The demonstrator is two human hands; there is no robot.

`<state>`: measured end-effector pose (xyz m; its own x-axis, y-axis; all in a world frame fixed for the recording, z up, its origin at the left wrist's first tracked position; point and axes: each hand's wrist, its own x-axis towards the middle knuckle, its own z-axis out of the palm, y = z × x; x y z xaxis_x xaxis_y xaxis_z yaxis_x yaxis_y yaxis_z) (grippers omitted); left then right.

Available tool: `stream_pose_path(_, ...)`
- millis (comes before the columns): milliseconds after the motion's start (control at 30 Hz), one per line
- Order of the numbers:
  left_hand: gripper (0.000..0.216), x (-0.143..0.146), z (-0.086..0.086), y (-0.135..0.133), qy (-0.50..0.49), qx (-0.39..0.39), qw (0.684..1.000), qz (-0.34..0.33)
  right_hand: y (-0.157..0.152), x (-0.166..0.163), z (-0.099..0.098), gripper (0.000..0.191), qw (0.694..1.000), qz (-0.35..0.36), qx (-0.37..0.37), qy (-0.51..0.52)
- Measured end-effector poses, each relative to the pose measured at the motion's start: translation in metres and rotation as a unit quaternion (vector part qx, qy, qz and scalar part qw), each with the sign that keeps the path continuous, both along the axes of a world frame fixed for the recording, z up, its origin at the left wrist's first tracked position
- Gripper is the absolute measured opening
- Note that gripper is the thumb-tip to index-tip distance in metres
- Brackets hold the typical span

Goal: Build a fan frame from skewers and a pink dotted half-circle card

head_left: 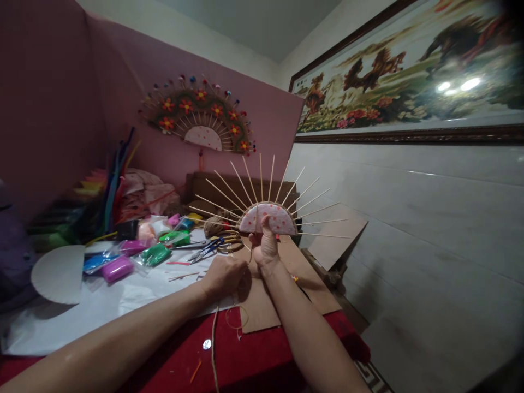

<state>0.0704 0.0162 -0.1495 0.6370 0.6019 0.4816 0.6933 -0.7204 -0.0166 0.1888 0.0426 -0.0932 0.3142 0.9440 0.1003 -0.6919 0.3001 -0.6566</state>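
My right hand (265, 248) grips the lower edge of a half-round fan base (268, 218), its thumb across the front. The base is pale pink with orange dots, and several thin wooden sticks fan out from its curved edge. Below and left of it, my left hand (224, 277) is closed in a fist on a strand of brown twine (251, 254), which runs up toward the base. More twine (214, 344) trails down over the red cloth. The fingertips of my left hand are hidden.
Scissors (207, 250), colourful clay packets (155, 254) and a white half disc (61, 274) lie on white paper at left. Brown cardboard (262, 314) lies under my hands. A finished flowered fan (200, 117) hangs on the pink board behind; a framed horse picture (393, 76) is at right.
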Motion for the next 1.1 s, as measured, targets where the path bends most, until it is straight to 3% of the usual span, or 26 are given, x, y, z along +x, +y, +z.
stream_pose_path(467,0.020,0.000,-0.002,0.001,-0.030,-0.028,0.999,-0.015,0.001,0.001,-0.004,0.048,0.999,-0.020,-0.009,-0.035)
stream_pose_path(1100,0.024,0.000,-0.006,0.003,-0.025,-0.003,1.000,-0.012,-0.001,-0.001,-0.006,0.041,0.998,-0.038,-0.007,-0.053)
